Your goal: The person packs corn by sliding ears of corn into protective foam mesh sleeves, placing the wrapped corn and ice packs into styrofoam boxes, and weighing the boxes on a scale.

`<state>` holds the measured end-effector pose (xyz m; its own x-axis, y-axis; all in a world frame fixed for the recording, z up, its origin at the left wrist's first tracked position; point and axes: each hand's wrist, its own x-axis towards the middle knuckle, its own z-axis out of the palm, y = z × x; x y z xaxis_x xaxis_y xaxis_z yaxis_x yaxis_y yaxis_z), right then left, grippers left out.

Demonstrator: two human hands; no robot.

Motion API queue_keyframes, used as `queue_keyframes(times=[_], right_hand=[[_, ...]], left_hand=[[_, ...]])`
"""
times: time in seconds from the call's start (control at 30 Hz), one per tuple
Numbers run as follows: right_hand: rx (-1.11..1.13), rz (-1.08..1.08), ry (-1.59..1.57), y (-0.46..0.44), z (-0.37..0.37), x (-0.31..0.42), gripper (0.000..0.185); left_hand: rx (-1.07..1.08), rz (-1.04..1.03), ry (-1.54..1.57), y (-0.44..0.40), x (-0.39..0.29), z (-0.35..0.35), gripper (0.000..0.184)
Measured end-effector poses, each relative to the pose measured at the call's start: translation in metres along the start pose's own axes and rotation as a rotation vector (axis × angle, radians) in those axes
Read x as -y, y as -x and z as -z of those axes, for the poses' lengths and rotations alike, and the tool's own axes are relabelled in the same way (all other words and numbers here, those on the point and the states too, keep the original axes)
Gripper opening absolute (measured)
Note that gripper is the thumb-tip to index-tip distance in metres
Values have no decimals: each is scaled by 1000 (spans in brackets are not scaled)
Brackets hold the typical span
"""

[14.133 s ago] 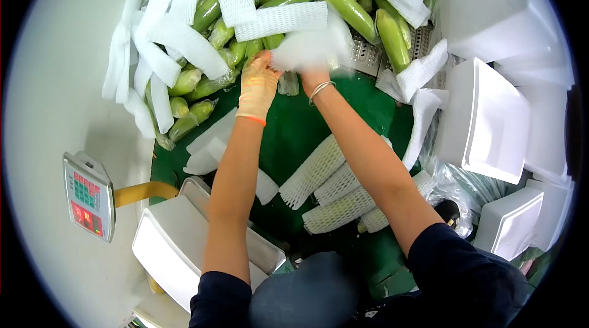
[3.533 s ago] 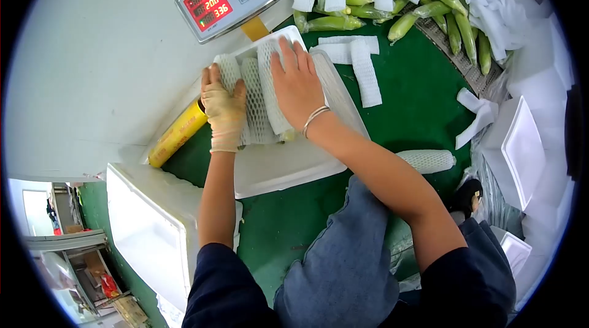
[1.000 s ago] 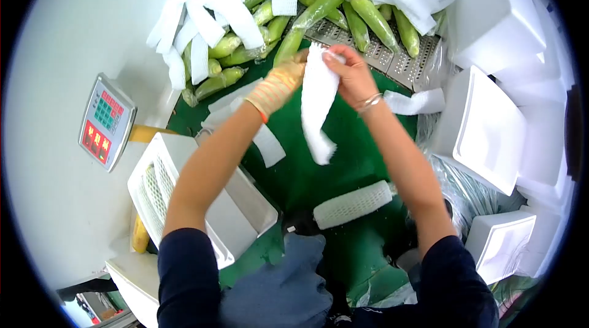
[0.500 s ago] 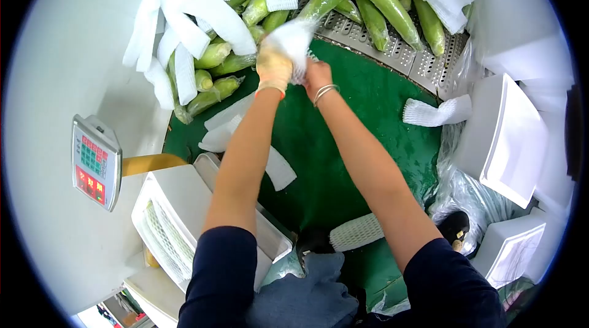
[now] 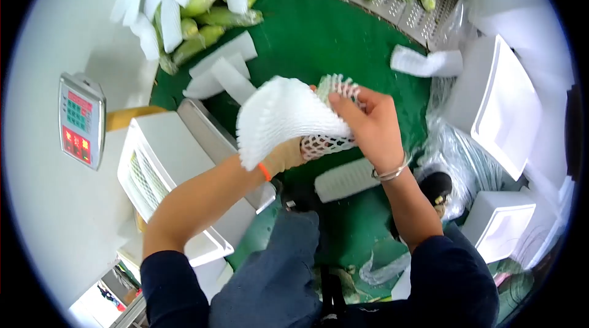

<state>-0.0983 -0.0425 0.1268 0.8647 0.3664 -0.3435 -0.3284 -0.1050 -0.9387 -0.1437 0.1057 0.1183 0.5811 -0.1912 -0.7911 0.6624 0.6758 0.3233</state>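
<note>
A white foam net sleeve is stretched between my hands, its wide end flared toward the left. My right hand is closed on the sleeve's right end, where a pale green corn cob shows through the mesh. My left hand, in a pale glove, is mostly behind the sleeve, its fingers hidden. Below them a sleeved cob lies on the green floor. Loose flat sleeves rest on the floor to the upper left.
Wrapped green corn is heaped at the top, partly on a perforated metal plate. A scale display and a white foam box with sleeved cobs stand left. White boxes and clear plastic are at right.
My hands have come down from the corn pile toward my body, with the sleeve now opened wide and a cob at its right end. The view has tilted downward.
</note>
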Motion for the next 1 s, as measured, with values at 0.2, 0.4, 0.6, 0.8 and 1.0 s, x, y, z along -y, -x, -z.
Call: queue_keyframes(times=[0.2,0.4,0.6,0.8,1.0], right_hand=[[-372,-217,-352,-36,-10,-72,23],[-563,-135,627,-50,-24,-122,32],[179,95,27,-34,-9,-137,61],[176,102,782,-11,1,-122,71],[130,133,84,23,4,-46,59]], left_hand=[[-334,-84,-533,-42,31,30,29],[-641,-133,-791,-89,31,46,35],[-673,-344,-941,-97,87,58,34],[-517,-588,-1497,-116,112,74,37],[-403,-464,-1016,49,112,6,28]])
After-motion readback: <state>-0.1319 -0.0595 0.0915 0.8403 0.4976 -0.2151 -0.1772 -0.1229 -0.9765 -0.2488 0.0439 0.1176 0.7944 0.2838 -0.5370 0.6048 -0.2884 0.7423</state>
